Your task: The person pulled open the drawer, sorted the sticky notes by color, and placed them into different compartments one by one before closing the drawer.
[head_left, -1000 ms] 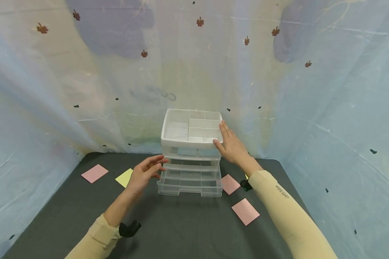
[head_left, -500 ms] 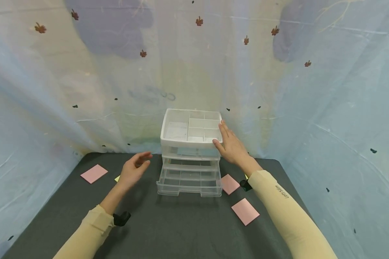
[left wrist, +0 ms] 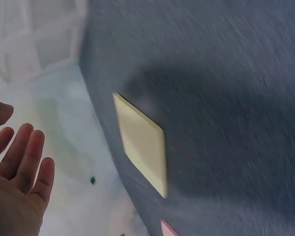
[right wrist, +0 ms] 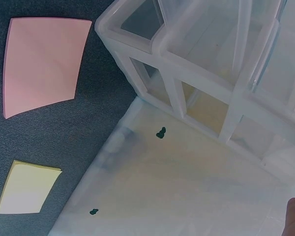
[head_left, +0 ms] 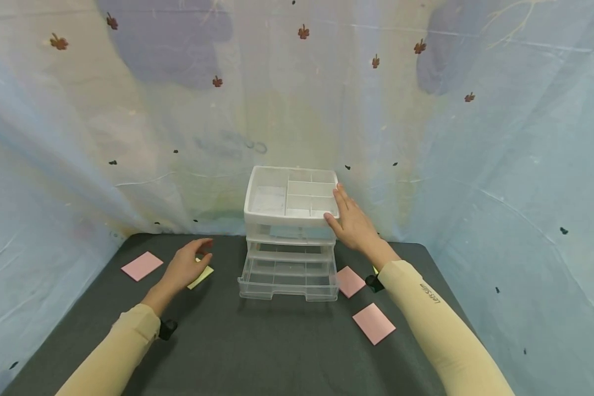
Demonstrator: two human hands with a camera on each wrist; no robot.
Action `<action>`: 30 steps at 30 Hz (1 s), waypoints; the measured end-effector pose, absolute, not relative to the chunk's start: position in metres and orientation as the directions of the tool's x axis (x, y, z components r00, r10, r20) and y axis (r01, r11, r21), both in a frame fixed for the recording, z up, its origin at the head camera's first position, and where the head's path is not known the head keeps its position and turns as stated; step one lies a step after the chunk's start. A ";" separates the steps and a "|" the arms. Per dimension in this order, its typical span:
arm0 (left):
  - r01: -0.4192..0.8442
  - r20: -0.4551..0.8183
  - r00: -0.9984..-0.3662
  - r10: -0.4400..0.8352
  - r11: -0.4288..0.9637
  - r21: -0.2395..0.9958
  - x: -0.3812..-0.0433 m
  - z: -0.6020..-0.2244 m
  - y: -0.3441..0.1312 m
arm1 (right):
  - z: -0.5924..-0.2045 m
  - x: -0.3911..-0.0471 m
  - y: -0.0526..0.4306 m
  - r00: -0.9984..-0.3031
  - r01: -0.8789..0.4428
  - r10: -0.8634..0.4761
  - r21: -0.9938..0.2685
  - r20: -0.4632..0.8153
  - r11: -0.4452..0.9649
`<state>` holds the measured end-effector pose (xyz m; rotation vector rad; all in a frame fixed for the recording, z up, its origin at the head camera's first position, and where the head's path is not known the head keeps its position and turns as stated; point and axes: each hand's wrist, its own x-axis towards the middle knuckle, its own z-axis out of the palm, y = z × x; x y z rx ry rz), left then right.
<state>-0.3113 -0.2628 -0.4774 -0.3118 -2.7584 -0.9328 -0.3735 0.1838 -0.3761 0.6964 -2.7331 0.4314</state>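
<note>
A white plastic drawer organizer [head_left: 267, 198] with a divided top tray stands at the back of the dark table. Its clear bottom drawer [head_left: 288, 289] is pulled out toward me. My right hand [head_left: 356, 225] rests against the right side of the top, fingers straight; only its fingertips show in the right wrist view. Over a yellow sticky-note pad [head_left: 201, 278] hovers my left hand [head_left: 184, 267], fingers loosely bent and holding nothing. In the left wrist view the yellow pad [left wrist: 142, 142] lies apart from the left hand [left wrist: 19, 177].
A pink pad [head_left: 142, 266] lies at the far left. Two more pink pads [head_left: 374, 324] [head_left: 349, 282] lie right of the organizer. Beyond them a yellow pad [right wrist: 29, 189] is mostly hidden by the right arm in the head view. A patterned curtain [head_left: 287, 121] hangs behind the table.
My left hand has moved left, away from the organizer's bottom drawer, to above the yellow pad. The right hand has stayed at the organizer's right side.
</note>
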 end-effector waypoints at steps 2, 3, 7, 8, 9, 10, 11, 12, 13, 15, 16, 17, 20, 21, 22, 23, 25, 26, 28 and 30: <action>0.263 0.254 -0.956 0.145 0.804 0.533 -0.314 -0.480 -0.269 | -0.376 -0.373 0.184 -0.840 -0.503 -0.415 -0.214 0.348 0.838; 0.263 0.249 -0.957 0.151 0.817 0.513 -0.314 -0.481 -0.272 | -0.376 -0.373 0.184 -0.841 -0.502 -0.414 -0.214 0.349 0.838; 0.255 0.221 -0.960 0.169 0.852 0.458 -0.316 -0.485 -0.282 | -0.375 -0.372 0.184 -0.843 -0.498 -0.411 -0.214 0.348 0.840; 0.253 0.214 -0.961 0.173 0.860 0.444 -0.316 -0.487 -0.284 | -0.375 -0.372 0.184 -0.843 -0.498 -0.411 -0.214 0.346 0.841; 0.251 0.208 -0.962 0.176 0.867 0.430 -0.316 -0.488 -0.287 | -0.375 -0.372 0.184 -0.844 -0.496 -0.410 -0.213 0.345 0.842; 0.251 0.202 -0.963 0.179 0.873 0.419 -0.315 -0.490 -0.289 | -0.375 -0.372 0.183 -0.845 -0.495 -0.410 -0.213 0.343 0.842; 0.250 0.197 -0.963 0.182 0.879 0.406 -0.315 -0.492 -0.291 | -0.375 -0.372 0.183 -0.845 -0.495 -0.410 -0.213 0.342 0.842; 0.248 0.194 -0.964 0.184 0.884 0.397 -0.315 -0.494 -0.293 | -0.375 -0.372 0.183 -0.846 -0.495 -0.410 -0.213 0.341 0.843; 0.249 0.190 -0.964 0.187 0.888 0.387 -0.315 -0.496 -0.296 | -0.375 -0.372 0.183 -0.847 -0.493 -0.409 -0.214 0.339 0.844; 0.250 0.190 -0.963 0.191 0.895 0.370 -0.315 -0.500 -0.300 | -0.375 -0.372 0.183 -0.849 -0.490 -0.407 -0.213 0.338 0.845; 0.250 0.187 -0.963 0.193 0.898 0.362 -0.315 -0.502 -0.303 | -0.375 -0.372 0.183 -0.849 -0.489 -0.406 -0.214 0.337 0.846; 0.249 0.185 -0.964 0.193 0.901 0.356 -0.315 -0.504 -0.305 | -0.375 -0.372 0.183 -0.849 -0.489 -0.406 -0.214 0.337 0.846; 0.249 0.187 -0.963 0.195 0.908 0.336 -0.316 -0.511 -0.314 | -0.376 -0.373 0.183 -0.847 -0.493 -0.409 -0.213 0.341 0.844; 0.248 0.186 -0.963 0.195 0.910 0.331 -0.316 -0.513 -0.316 | -0.376 -0.373 0.183 -0.846 -0.494 -0.409 -0.212 0.342 0.843; 0.243 0.181 -0.965 0.192 0.914 0.326 -0.316 -0.514 -0.318 | -0.377 -0.374 0.184 -0.845 -0.495 -0.411 -0.211 0.343 0.843; 0.238 0.178 -0.966 0.188 0.917 0.321 -0.316 -0.515 -0.319 | -0.377 -0.374 0.184 -0.845 -0.495 -0.411 -0.210 0.344 0.843; 0.220 0.166 -0.970 0.175 0.925 0.309 -0.314 -0.516 -0.322 | -0.378 -0.374 0.184 -0.844 -0.497 -0.412 -0.210 0.345 0.842; 0.212 0.159 -0.973 0.170 0.928 0.306 -0.313 -0.515 -0.323 | -0.378 -0.374 0.184 -0.844 -0.496 -0.411 -0.209 0.344 0.843; 0.193 0.139 -0.978 0.158 0.935 0.297 -0.312 -0.516 -0.325 | -0.377 -0.373 0.184 -0.845 -0.495 -0.410 -0.211 0.344 0.843; 0.181 0.122 -0.981 0.151 0.939 0.293 -0.311 -0.517 -0.328 | -0.377 -0.373 0.184 -0.844 -0.496 -0.411 -0.212 0.344 0.842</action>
